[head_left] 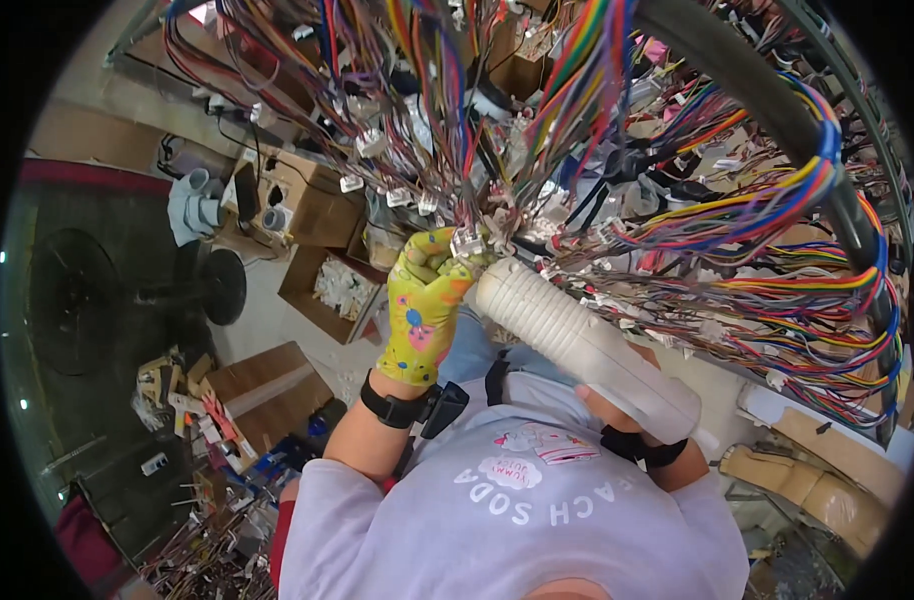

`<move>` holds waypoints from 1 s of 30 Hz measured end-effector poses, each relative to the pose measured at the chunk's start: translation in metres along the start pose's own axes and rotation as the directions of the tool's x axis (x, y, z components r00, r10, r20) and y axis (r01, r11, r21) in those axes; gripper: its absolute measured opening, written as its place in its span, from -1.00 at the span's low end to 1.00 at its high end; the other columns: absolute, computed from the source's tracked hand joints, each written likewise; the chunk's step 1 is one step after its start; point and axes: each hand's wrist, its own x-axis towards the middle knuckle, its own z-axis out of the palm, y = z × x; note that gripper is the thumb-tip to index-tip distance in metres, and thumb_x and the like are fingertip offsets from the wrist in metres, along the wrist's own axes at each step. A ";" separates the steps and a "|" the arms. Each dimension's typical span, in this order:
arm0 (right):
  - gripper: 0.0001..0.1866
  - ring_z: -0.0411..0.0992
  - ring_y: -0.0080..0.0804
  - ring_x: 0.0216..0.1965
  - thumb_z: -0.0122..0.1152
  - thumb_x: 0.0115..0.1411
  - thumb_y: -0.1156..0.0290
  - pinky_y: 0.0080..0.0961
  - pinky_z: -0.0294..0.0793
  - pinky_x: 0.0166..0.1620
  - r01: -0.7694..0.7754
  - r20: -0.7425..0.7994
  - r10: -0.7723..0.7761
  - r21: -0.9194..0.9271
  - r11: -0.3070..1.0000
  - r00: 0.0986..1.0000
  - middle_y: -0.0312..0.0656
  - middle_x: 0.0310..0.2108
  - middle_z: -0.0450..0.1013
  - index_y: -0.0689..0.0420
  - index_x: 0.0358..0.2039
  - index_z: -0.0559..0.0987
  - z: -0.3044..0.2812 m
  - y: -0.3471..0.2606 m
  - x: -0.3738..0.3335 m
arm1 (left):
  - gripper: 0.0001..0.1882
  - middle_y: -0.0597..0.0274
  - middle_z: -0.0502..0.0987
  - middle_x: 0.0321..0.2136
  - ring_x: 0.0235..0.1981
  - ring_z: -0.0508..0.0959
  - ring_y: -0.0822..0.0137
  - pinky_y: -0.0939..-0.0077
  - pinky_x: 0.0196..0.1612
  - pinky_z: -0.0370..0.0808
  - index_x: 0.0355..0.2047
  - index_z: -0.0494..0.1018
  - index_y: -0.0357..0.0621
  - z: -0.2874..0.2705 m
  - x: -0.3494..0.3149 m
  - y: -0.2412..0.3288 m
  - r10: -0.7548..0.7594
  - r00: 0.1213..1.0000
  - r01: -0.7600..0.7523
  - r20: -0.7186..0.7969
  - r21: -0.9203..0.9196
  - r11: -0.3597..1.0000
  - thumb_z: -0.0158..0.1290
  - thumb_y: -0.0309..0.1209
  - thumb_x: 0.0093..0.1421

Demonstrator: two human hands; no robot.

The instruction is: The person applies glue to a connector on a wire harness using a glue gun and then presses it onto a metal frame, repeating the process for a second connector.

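Note:
My left hand (424,300) wears a yellow-green glove with printed flowers. Its fingers are closed around white plastic connectors (467,242) at the ends of a bundle of thin wires. Just right of it, my right hand (605,408) holds an off-white hand tool (587,345) with a ribbed barrel, shaped like a heat gun. The tool's body hides most of that hand. Its ribbed end points up and left, close beside the connectors and my gloved fingers. Multicoloured wire bundles (737,220) hang all around, many ending in small white connectors.
A dark curved bar (767,90) carries the wires above and to the right. At left stand an open carton (332,290) with white parts, a closed cardboard box (265,390) and a black fan (72,300). Loose wires (217,550) lie in a heap at lower left.

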 end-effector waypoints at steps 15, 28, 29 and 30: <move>-0.49 0.47 -0.42 -0.14 0.30 -0.04 0.48 -0.55 0.47 -0.11 -0.452 -0.094 0.564 0.496 0.741 0.821 -0.16 -0.15 0.47 0.24 -0.02 0.43 0.032 0.011 -0.009 | -0.68 0.15 0.52 -0.24 -0.23 0.53 0.40 0.54 -0.09 0.45 -0.22 0.39 -0.23 0.008 0.005 -0.002 0.073 0.988 -0.078 -0.135 -0.027 0.997 0.13 -0.68 -0.01; -0.42 0.41 -0.34 -0.10 0.30 0.01 0.28 -0.44 0.36 -0.05 -0.240 -0.108 0.282 0.297 0.924 0.953 -0.13 -0.09 0.43 0.20 0.04 0.39 0.010 -0.025 -0.001 | -0.64 0.24 0.51 -0.31 -0.34 0.49 0.48 0.58 -0.22 0.44 -0.18 0.39 -0.26 0.007 -0.018 0.016 -0.125 0.983 0.136 0.135 -0.076 0.988 0.19 -0.53 -0.02; -0.39 0.39 -0.34 -0.06 0.32 0.00 0.27 -0.44 0.33 -0.01 -0.117 -0.102 0.116 -0.004 0.993 0.988 -0.13 -0.06 0.41 0.19 0.06 0.37 0.007 -0.027 0.003 | -0.63 0.25 0.51 -0.31 -0.33 0.49 0.48 0.58 -0.21 0.44 -0.19 0.39 -0.26 0.009 -0.024 0.020 -0.146 0.981 0.155 0.127 -0.067 0.986 0.20 -0.52 -0.03; -0.39 0.39 -0.34 -0.06 0.32 0.00 0.27 -0.44 0.33 -0.01 -0.102 -0.102 0.100 -0.016 0.995 0.990 -0.13 -0.06 0.41 0.19 0.06 0.37 0.008 -0.035 0.013 | -0.62 0.25 0.51 -0.31 -0.32 0.50 0.47 0.58 -0.21 0.44 -0.19 0.38 -0.25 0.010 -0.029 0.023 -0.166 0.979 0.175 0.121 -0.062 0.983 0.21 -0.52 -0.05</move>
